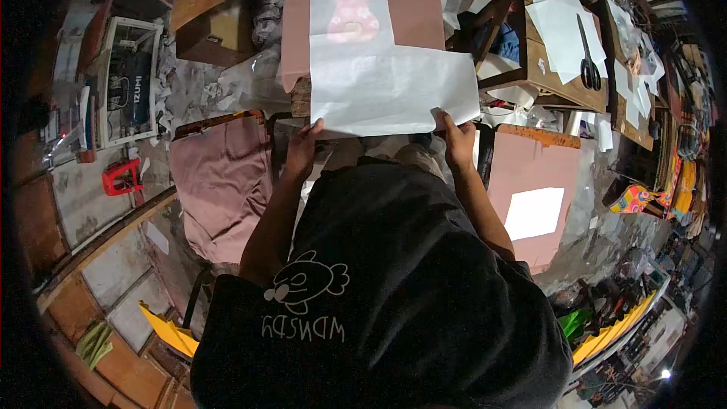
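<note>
Pink surface (415,0), white sheet (401,83) over it, near edge pinched in both hands (303,148)

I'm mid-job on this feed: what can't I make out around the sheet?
Left hand and right hand, head view: some fingers, hidden under the sheet.
Pink cloth, head view: the part beneath the sheet, covered by it.
Cloth's far end, head view: cut off around the dark bar and top edge.
Print, head view: fine detail, too pale and small.

The sheet (394,95) is white, the figure print (352,11) pink (with paler patches), the cloth (416,7) dusty pink.
</note>
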{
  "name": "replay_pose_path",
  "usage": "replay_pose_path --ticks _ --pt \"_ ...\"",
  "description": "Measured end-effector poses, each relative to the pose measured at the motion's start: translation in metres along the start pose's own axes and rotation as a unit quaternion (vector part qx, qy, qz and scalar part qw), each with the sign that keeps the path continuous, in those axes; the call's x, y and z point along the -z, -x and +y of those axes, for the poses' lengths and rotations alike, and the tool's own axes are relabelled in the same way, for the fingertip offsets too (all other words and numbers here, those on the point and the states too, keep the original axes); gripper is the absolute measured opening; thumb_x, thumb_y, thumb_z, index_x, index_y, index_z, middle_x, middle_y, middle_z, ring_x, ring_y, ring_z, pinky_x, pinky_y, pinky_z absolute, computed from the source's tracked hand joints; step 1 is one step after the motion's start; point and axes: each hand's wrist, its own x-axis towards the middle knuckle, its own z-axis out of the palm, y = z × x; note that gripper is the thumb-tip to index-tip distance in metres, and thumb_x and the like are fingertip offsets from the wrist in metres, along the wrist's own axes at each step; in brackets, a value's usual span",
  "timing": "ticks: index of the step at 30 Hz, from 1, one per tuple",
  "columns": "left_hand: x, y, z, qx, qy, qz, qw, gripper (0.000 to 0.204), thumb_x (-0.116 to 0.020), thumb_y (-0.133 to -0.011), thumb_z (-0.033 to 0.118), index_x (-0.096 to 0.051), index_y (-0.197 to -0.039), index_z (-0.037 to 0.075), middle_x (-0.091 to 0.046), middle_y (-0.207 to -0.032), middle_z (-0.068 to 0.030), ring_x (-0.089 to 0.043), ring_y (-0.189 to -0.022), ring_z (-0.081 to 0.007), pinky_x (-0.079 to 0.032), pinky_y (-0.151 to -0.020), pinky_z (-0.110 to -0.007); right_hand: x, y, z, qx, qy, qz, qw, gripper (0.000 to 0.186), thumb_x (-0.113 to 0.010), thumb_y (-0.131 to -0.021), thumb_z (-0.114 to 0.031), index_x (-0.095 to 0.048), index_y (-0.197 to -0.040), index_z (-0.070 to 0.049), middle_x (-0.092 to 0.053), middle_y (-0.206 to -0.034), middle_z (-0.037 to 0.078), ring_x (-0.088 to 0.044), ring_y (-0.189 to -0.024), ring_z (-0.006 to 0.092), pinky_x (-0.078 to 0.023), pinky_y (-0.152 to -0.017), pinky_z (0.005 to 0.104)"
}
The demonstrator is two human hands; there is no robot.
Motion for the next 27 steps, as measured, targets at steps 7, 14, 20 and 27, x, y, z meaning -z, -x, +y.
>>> replay_pose_path --ticks 7,14,20,27 --pt "0.009 -0.003 0.0 0.081 -0.044 -0.004 0.996 0.052 -0.073 -0.091 0.047 -0.065 -0.11 -0.001 -0.048 -0.074 0.0015 -0.046 -0.07 -0.0083 -0.041 -0.065 -0.029 -0.003 0.003 -0.007 -0.016 0.017 0.01 1.0 0.024 -0.066 -0.095 -0.007 -0.064 -0.113 0.009 -0.072 -0.107 0.015 -0.07 -0.098 0.0227 -0.057 -0.089 0.0355" --pt "0.002 0.003 0.007 0.007 -0.036 0.004 0.999 0.056 -0.071 -0.092 0.047 -0.064 -0.116 -0.004 -0.056 -0.083 -0.0002 -0.053 -0.075 -0.0103 -0.046 -0.07 -0.029 -0.002 0.0 -0.003 -0.008 0.06 0.012 0.998 0.023 -0.067 -0.094 -0.006 -0.065 -0.113 0.007 -0.072 -0.108 0.015 -0.07 -0.099 0.0223 -0.057 -0.088 0.0349" --pt "0.009 0.005 0.0 -0.028 -0.071 -0.023 0.997 0.052 -0.071 -0.093 0.042 -0.065 -0.116 -0.004 -0.062 -0.096 -0.0032 -0.057 -0.087 -0.0109 -0.048 -0.079 -0.031 -0.002 0.0 -0.003 -0.025 0.069 0.019 0.997 0.023 -0.066 -0.095 -0.007 -0.065 -0.114 0.007 -0.071 -0.11 0.015 -0.07 -0.1 0.0228 -0.057 -0.088 0.0355" --pt "0.003 -0.013 0.02 0.022 -0.033 0.045 0.998 0.035 -0.069 -0.095 0.032 -0.066 -0.109 -0.001 -0.064 -0.092 -0.0047 -0.057 -0.091 -0.0127 -0.047 -0.081 -0.03 0.007 0.003 0.007 -0.003 0.003 -0.001 1.0 0.023 -0.066 -0.095 -0.008 -0.065 -0.113 0.006 -0.072 -0.108 0.014 -0.07 -0.099 0.0227 -0.058 -0.086 0.0357"
